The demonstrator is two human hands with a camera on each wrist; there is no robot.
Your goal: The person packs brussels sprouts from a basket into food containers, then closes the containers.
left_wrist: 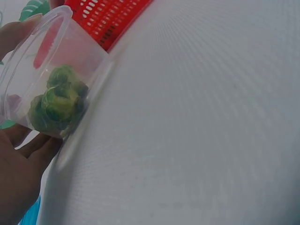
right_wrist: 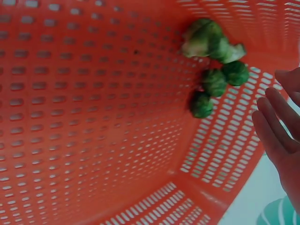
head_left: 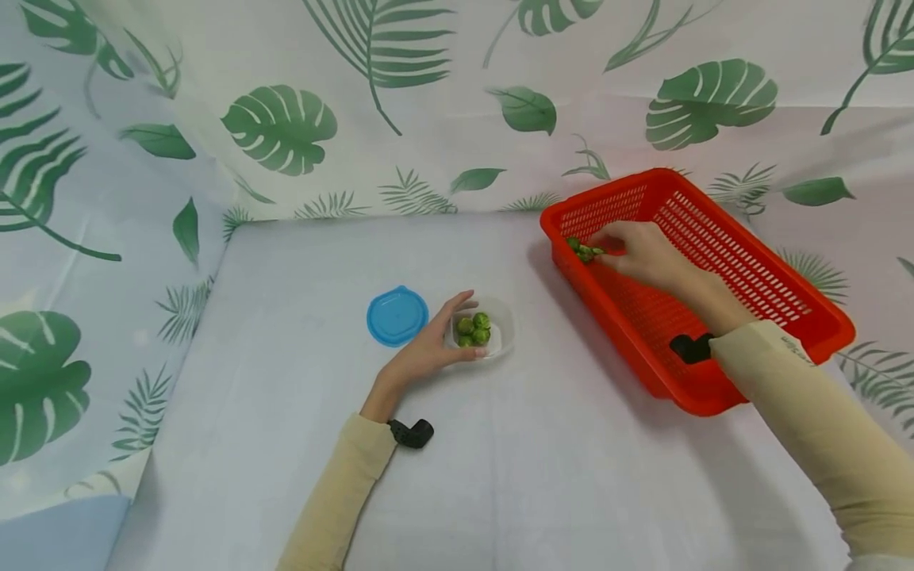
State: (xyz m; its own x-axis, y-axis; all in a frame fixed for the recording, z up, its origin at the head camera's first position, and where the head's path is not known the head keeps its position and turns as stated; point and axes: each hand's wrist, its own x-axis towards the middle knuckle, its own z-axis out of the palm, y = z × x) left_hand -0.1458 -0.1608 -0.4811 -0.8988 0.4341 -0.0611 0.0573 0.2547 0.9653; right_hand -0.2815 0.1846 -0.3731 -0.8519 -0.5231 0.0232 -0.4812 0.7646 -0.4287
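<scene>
On the table stands a clear plastic tub [head_left: 505,327] with several Brussels sprouts [head_left: 474,330] in it. My left hand [head_left: 427,342] holds the tub from its left side, thumb and fingers around the wall. A red perforated basket [head_left: 620,337] sits at the right; more sprouts [right_wrist: 214,83] lie together at one end of it, one with a long pale stalk end. Reaching over that end is my right hand [head_left: 643,252], close to the sprouts. In the right wrist view its fingers [right_wrist: 272,119] are extended and loosely parted, apart from the sprouts, with nothing between them.
A round blue lid [head_left: 397,316] lies flat on the table, just left of my left hand. The white tabletop [head_left: 300,333] meets a leaf-printed backdrop [head_left: 428,103] at the back and left. Each wrist carries a small black camera [head_left: 412,433].
</scene>
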